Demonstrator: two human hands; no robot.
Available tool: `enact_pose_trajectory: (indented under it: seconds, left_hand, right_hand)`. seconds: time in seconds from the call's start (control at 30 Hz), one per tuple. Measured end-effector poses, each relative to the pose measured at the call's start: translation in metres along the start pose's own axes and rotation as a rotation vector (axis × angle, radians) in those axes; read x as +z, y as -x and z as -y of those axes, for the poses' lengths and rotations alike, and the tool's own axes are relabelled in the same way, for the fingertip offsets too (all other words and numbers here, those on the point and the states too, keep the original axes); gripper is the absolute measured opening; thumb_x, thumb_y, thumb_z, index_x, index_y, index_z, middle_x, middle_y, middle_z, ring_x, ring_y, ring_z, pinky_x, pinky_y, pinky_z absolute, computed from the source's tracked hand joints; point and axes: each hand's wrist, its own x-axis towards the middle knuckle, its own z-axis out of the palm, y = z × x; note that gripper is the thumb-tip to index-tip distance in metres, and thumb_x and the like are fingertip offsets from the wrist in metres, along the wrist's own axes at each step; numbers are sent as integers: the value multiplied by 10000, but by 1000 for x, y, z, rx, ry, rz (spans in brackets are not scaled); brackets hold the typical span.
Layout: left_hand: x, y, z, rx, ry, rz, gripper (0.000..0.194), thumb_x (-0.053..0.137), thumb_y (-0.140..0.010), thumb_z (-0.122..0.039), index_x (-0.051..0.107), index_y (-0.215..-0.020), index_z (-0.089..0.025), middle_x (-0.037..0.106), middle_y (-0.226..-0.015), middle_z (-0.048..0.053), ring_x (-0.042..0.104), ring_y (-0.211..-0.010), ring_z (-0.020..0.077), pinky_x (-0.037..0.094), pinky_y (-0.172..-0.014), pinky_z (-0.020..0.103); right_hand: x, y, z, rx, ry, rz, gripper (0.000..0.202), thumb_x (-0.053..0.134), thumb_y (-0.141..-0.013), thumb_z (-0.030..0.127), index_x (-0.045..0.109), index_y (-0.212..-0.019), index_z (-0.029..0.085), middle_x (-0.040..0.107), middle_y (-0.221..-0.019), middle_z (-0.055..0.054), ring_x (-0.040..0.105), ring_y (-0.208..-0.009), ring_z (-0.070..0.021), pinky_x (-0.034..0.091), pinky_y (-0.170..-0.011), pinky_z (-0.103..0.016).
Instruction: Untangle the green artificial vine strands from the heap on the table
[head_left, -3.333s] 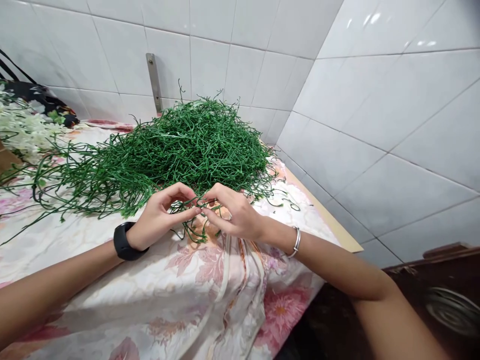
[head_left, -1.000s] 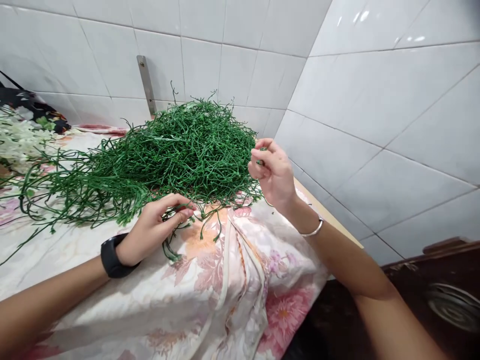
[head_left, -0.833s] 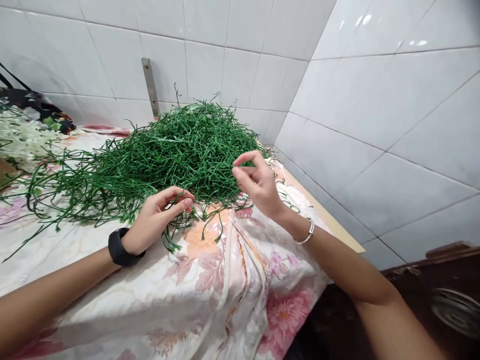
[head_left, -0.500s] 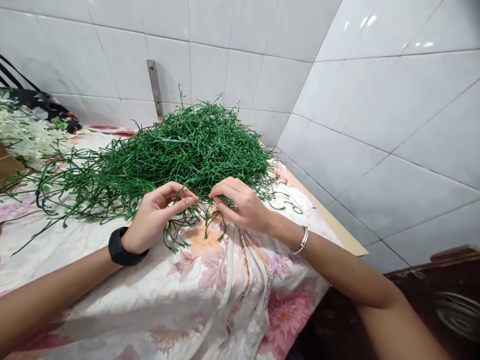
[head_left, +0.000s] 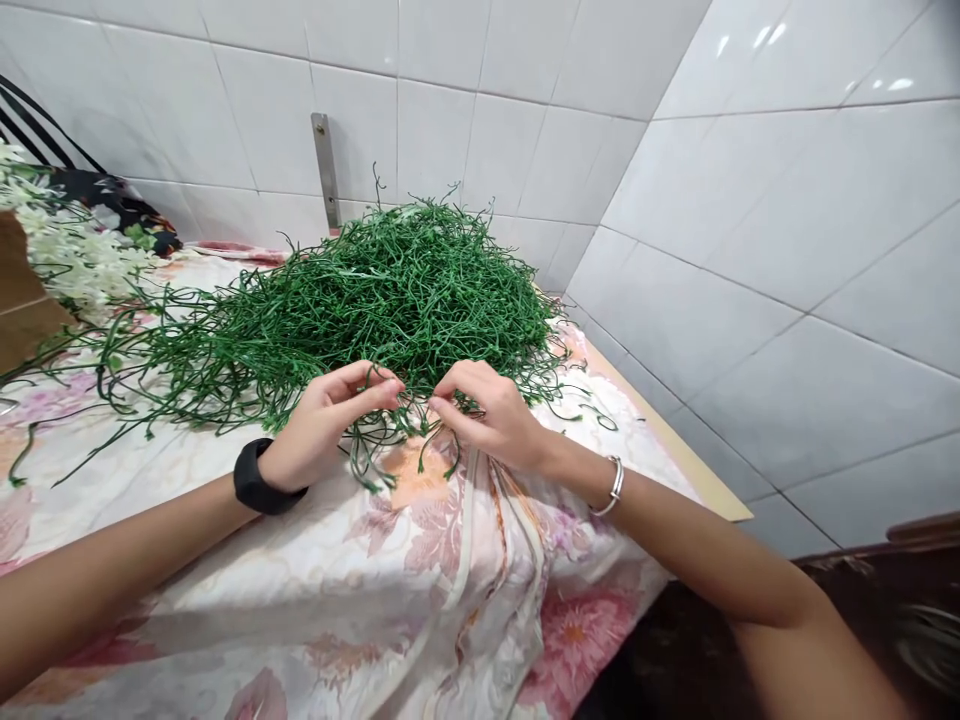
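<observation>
A large tangled heap of thin green plastic stems lies on the floral cloth. At its front edge, my left hand, with a black band on the wrist, pinches a green stem between thumb and fingers. My right hand, wearing a silver bangle, is close beside it with thumb and forefinger together on green stems. A small gap separates the fingertips of the two hands. Several stem ends dangle below and between them over an orange patch of the cloth.
White artificial flowers, a brown cardboard piece and a dark patterned bag are at the left. A metal bracket stands against the tiled wall. The table's bare edge shows at the right.
The view has shifted slightly left, showing more of the cardboard. My right thumb and forefinger have come closer together; both hands remain at the front of the heap.
</observation>
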Motion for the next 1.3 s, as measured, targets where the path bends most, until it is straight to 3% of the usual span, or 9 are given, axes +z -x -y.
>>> enact_pose_trajectory:
  seconds: [0.1, 0.2, 0.37, 0.53, 0.63, 0.8, 0.93, 1.13, 1.3]
  left_hand:
    - [-1, -1, -2, 11, 60, -51, 173, 546, -778, -305, 625, -790, -152, 594, -755, 30, 534, -751, 148, 409, -732, 272]
    - [-1, -2, -2, 15, 83, -63, 212, 489, -799, -304, 630, -804, -147, 615, -780, 44, 544, -769, 160, 412, -731, 285]
    - [1, -3, -3, -5, 180, -127, 205, 533, -763, -258, 574, -931, -149, 606, -903, 38, 558, -873, 163, 415, -784, 291]
    - [3, -1, -3, 17, 203, -96, 215, 576, -769, -240, 535, -968, -168, 592, -961, 30, 536, -937, 143, 411, -796, 252]
    - [7, 1, -1, 48, 158, -44, 188, 540, -811, -259, 528, -980, -176, 577, -993, 27, 526, -965, 134, 404, -837, 239]
    - [17, 4, 2, 95, 79, -8, 205, 515, -833, -301, 512, -1008, -195, 537, -1042, 27, 531, -968, 143, 423, -851, 252]
    - [17, 4, 2, 117, 74, 8, 242, 546, -812, -320, 494, -1017, -202, 520, -1052, 33, 529, -964, 153, 434, -847, 273]
    - [7, 5, 2, 313, -326, -19, 371, 700, -676, -335, 536, -972, -183, 561, -1004, 45, 499, -988, 191, 375, -881, 318]
    - [5, 6, 0, 368, -519, -72, 250, 648, -730, -331, 567, -906, -173, 606, -891, 29, 540, -852, 162, 406, -756, 281]
  right_hand:
    - [-4, -1, -1, 95, 15, -131, 112, 478, -823, 201, 510, -731, 145, 548, -721, -22, 491, -708, -121, 374, -708, -282]
    - [-5, -1, -2, 157, 21, -179, 66, 464, -813, 174, 522, -794, 151, 546, -792, -39, 504, -777, -142, 393, -740, -301]
    - [-4, 0, -2, 92, 41, -223, 239, 410, -805, 69, 503, -1008, 156, 504, -1021, -96, 452, -1014, -187, 376, -877, -364]
    - [-4, 1, 1, -59, -77, -28, 143, 436, -854, 169, 532, -960, 158, 547, -960, -79, 492, -945, -169, 399, -836, -344]
    - [1, -2, 7, -85, -120, 88, 208, 452, -870, 273, 534, -1016, 149, 565, -994, -76, 490, -947, -160, 386, -843, -332]
    - [12, -7, 16, -47, -100, 12, 267, 532, -809, 392, 549, -891, 139, 559, -872, -60, 482, -842, -154, 396, -777, -308]
    - [13, -7, 15, -53, -127, 5, 163, 530, -818, 298, 550, -863, 143, 547, -871, -55, 485, -844, -149, 403, -775, -305]
    - [8, -5, 10, -27, -193, -61, 133, 527, -831, 254, 561, -894, 142, 577, -910, -55, 522, -890, -140, 406, -791, -297]
    - [9, -4, 9, -89, -66, -82, 109, 492, -852, 216, 552, -901, 140, 590, -889, -59, 514, -882, -146, 395, -786, -301]
